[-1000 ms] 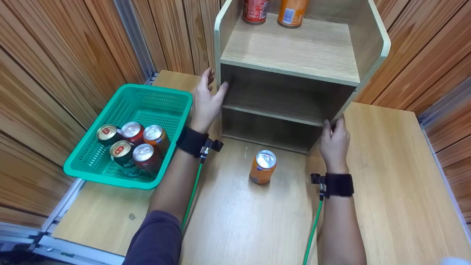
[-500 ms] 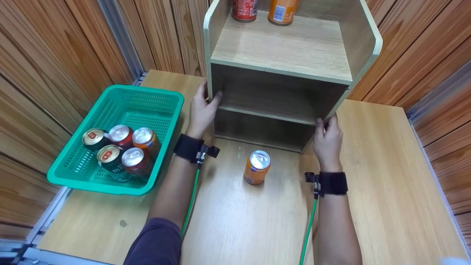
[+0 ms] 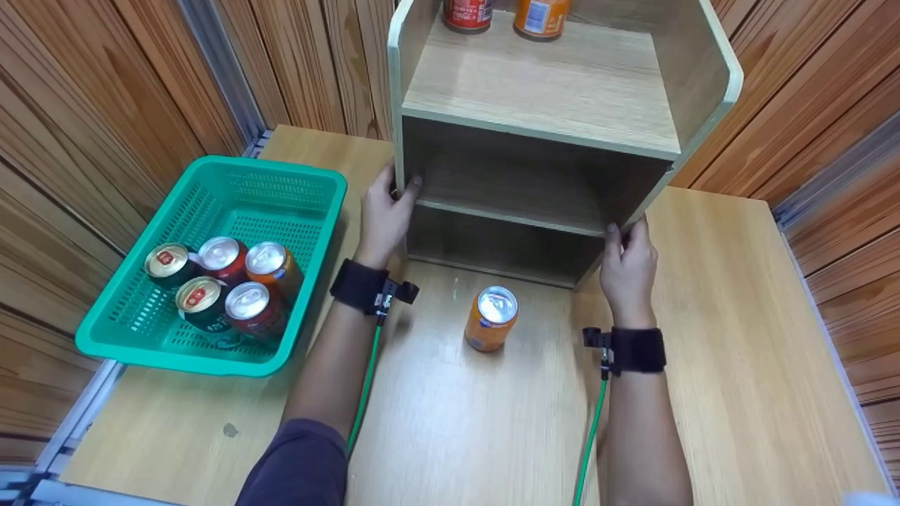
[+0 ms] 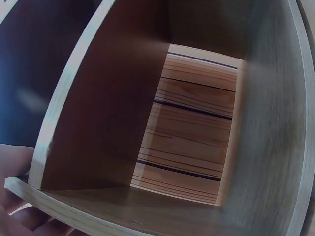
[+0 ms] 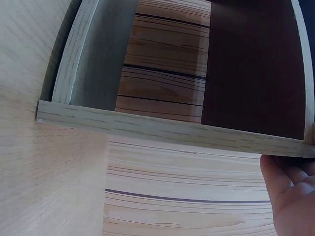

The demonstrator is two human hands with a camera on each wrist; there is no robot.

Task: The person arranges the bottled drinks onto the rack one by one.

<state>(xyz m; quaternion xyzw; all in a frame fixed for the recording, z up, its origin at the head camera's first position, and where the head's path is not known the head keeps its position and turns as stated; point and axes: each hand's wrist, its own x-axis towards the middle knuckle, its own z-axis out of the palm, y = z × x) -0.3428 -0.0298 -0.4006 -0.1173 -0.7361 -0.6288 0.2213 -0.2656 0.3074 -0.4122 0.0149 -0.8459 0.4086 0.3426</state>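
Gripping wooden shelf unit (image 3: 548,105), standing at far side of table (image 3: 731,365): left hand (image 3: 383,218) fingers clamped on left panel, right hand (image 3: 628,267) fingers clamped on right panel; orange can (image 3: 491,318) standing near, between wrists.

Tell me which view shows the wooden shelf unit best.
Head view: the whole wooden shelf unit shows, with the left hand and right hand on its side panels. The left wrist view shows only its inside and a front edge; the right wrist view shows an edge and an open compartment.
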